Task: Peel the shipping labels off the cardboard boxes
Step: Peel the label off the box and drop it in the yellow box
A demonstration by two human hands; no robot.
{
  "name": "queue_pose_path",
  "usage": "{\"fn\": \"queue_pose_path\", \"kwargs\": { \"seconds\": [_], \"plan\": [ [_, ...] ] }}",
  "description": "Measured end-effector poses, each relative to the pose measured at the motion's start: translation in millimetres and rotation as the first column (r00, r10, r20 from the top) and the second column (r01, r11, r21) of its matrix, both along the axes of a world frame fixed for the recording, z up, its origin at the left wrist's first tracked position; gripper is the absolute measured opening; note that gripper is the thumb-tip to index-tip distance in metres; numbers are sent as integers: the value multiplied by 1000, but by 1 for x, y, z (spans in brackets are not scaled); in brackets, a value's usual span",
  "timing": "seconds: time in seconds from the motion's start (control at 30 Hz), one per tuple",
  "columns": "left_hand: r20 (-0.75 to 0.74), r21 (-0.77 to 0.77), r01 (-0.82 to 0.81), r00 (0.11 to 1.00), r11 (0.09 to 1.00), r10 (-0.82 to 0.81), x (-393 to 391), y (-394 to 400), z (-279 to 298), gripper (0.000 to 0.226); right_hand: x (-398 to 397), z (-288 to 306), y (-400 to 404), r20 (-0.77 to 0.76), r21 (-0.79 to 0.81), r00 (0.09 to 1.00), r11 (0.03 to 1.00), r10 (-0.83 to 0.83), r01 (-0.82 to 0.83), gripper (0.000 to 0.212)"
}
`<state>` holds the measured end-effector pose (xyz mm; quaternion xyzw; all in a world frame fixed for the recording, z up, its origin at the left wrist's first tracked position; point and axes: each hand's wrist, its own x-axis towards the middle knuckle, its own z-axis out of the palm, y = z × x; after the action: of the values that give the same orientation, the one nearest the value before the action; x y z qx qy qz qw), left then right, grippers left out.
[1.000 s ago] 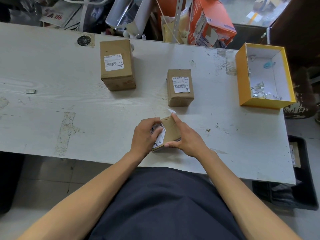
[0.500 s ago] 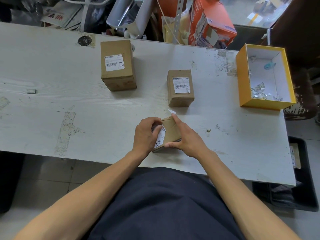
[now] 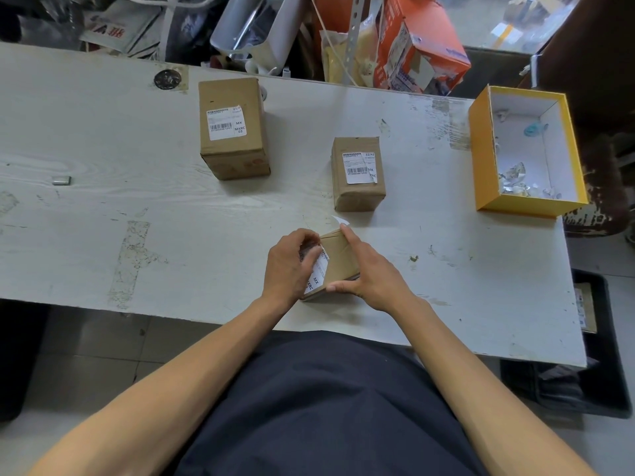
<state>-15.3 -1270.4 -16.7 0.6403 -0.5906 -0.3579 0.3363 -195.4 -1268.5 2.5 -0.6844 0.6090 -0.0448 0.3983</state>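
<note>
Bracing a small cardboard box [image 3: 338, 261] at the near edge of the table [image 3: 137, 207], the right hand [image 3: 372, 274] clamps it, forefinger along the far edge, thumb at the near corner. The left hand [image 3: 287, 266] curls in a narrow grip on its white label [image 3: 316, 273].

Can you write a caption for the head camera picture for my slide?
Two hands peel a label off a small cardboard box on a white table.
</note>
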Motion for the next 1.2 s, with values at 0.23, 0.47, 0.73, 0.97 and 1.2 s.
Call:
{"fn": "queue_pose_path", "kwargs": {
  "seconds": [0.23,0.47,0.73,0.97,1.2],
  "plan": [
    [220,-78,156,966,985,-136,6,-12,5,6,0,-1,0,5,4,1000,1000,-3,3,112],
    [458,-109,307,860,945,-227,6,-22,4,6,0,-1,0,0,8,1000,1000,-6,6,112],
    [518,14,341,801,940,-298,0,-24,5,7,0,1,0,-18,-11,1000,1000,4,-4,112],
    [359,38,380,858,924,-368,8,-23,9,7,-1,2,-2,-40,-11,999,1000,15,-15,113],
    [230,12,358,908,934,-351,22,-17,7,11,-9,0,-10,14,39,1000,999,22,-23,113]
  ]
}}
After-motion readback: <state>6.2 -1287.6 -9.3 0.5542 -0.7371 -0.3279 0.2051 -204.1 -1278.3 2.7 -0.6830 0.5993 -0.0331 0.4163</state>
